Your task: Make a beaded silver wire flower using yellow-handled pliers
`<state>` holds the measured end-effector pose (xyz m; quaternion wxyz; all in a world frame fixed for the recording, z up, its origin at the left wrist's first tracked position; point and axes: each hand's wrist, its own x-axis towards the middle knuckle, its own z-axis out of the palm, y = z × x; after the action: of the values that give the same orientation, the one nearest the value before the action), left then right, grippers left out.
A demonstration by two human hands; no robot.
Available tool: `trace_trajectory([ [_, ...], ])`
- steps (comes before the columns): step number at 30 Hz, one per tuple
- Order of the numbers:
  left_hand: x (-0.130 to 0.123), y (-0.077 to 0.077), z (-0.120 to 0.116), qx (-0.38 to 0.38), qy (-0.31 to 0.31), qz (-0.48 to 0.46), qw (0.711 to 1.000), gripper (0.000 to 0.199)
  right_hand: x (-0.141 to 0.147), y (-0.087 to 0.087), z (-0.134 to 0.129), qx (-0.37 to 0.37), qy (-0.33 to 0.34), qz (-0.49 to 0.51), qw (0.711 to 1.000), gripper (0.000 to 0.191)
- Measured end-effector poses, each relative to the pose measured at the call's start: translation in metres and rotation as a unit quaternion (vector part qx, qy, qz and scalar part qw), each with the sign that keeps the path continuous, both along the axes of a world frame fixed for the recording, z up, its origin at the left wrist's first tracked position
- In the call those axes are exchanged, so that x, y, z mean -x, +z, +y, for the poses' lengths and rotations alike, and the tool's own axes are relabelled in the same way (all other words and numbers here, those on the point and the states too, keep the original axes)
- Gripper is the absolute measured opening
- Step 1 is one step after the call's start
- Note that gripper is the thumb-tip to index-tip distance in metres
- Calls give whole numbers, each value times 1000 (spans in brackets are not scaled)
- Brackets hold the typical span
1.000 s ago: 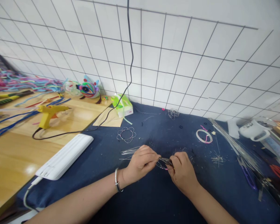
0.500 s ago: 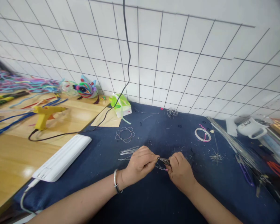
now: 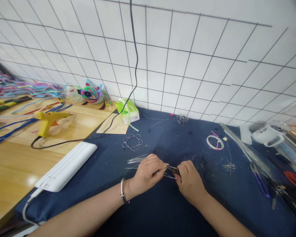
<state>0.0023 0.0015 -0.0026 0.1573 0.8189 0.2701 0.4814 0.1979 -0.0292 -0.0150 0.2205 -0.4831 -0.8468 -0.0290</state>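
Note:
Near the middle of the dark blue cloth, my right hand (image 3: 191,180) is closed around a pair of pliers (image 3: 173,169), whose jaws point left. My left hand (image 3: 151,171) pinches a thin wire piece (image 3: 169,176) at the plier tips; part of that piece shows as a small loop below the jaws, and the rest is hidden by my fingers. Cut lengths of silvery wire (image 3: 136,160) lie just beyond my left hand. Farther back rests a flower-shaped wire ring (image 3: 132,142) with looped petals.
On the left are a white power strip (image 3: 66,167) and a yellow glue gun (image 3: 48,121) on a wooden surface. A tissue pack (image 3: 128,112) stands near the wall. To the right lie a white coil (image 3: 215,143), long wires (image 3: 246,149), purple-handled cutters (image 3: 260,184) and a white mug (image 3: 267,135).
Both hands stay in nearly the same place. The pliers and the wire loop have turned slightly; the grip of each hand looks the same.

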Motion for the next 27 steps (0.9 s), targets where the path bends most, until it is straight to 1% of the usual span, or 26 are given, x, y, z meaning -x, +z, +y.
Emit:
trace_trajectory([
  [8,-1,1,-1,7,-1,-4,1000,17,1,-5,-1,-14,-14,-9,1000,19],
  [13,-1,-1,0,10,-5,-9,1000,18,1,-4,-2,-2,-10,-7,1000,21],
  [20,-1,0,-2,18,-11,-5,1000,15,3,-4,-3,12,6,23,1000,22],
  [23,-1,1,-2,18,-14,-4,1000,15,2,-4,-3,25,15,39,999,20],
  [27,-2,0,-1,24,-11,-4,1000,14,0,-6,-2,61,23,60,996,18],
])
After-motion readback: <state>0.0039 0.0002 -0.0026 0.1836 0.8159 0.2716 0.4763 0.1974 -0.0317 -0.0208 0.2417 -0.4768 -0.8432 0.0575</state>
